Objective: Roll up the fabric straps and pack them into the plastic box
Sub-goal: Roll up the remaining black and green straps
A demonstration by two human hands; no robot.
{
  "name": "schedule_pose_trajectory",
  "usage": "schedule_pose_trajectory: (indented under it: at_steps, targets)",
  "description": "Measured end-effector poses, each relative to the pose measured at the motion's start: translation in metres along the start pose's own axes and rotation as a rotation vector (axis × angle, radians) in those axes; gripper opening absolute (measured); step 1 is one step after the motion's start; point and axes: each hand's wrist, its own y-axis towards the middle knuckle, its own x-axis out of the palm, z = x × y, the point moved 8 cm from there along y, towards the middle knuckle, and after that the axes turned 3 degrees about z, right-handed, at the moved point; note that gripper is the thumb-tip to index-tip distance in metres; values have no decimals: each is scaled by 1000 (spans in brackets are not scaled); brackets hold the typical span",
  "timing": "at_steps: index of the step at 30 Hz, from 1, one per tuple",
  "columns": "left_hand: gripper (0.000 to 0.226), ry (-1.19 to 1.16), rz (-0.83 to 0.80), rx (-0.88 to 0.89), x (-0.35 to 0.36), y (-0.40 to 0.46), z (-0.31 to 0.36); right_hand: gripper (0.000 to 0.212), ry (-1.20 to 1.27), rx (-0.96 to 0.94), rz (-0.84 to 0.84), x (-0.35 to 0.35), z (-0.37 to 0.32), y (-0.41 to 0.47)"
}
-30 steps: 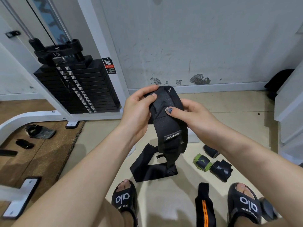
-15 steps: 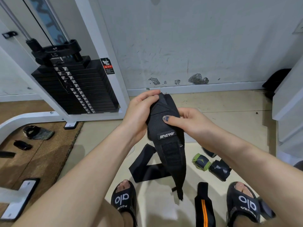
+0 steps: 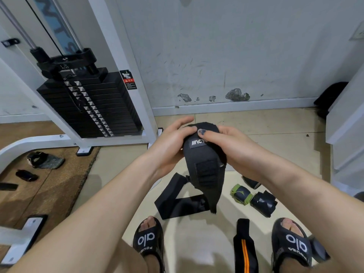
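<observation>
At the centre of the view, both hands work one black strap [image 3: 204, 164]: the left hand [image 3: 171, 142] cups the rolled top with fingers curled round it, and the right hand [image 3: 230, 144] pinches it, thumb across the label. Its unrolled tail hangs toward six o'clock. On the floor [image 3: 275, 125] at five o'clock lie a green roll [image 3: 241, 194] and a dark roll [image 3: 263, 202], seemingly finished. A flat black band [image 3: 177, 200] and an orange-striped strap [image 3: 245, 251] lie unrolled. No plastic box shows, so packing seems not yet begun.
</observation>
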Motion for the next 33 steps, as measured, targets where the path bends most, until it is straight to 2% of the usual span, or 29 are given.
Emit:
schedule_pose_trajectory:
  at_steps: [3, 5, 7, 10, 12, 16, 18, 22, 26, 28, 30, 33]
  targets:
    - [32, -95, 77, 52, -5, 2, 6, 23, -21, 92, -167, 13, 10, -6]
    - [29, -198, 161, 48, -14, 5, 10, 21, -150, 84, -193, 14, 15, -9]
    - [26, -233, 180, 37, -19, 6, 9, 18, -196, 65, -138, 12, 15, -10]
    - [30, -29, 56, -2, -8, 3, 2, 18, -87, 29, -5, 2, 9, -6]
    - [31, 47, 10, -9, 0, -2, -2, 18, -18, 17, 18, 0, 6, -3]
    - [29, -37, 113, 52, -9, -1, 8, 29, -62, 76, -107, 8, 13, -6]
    - [26, -45, 143, 49, -14, 3, 7, 30, -123, 82, -42, 2, 16, -5]
    - [28, 153, -29, -29, 2, -1, -7, 21, -31, 31, 91, -10, 9, -1]
    - [31, -16, 18, -3, 3, -1, -4, 27, 0, 43, 58, -7, 9, -2]
    - [30, -104, 66, -1, 0, 2, 0, 37, -126, 68, 49, -7, 15, -3]
    - [27, -122, 87, -10, -2, 3, 0, 34, -204, 48, 88, -10, 14, -5]
    - [25, 118, 39, 1, 2, 1, -3, 22, -118, -12, 154, -17, 4, -7]
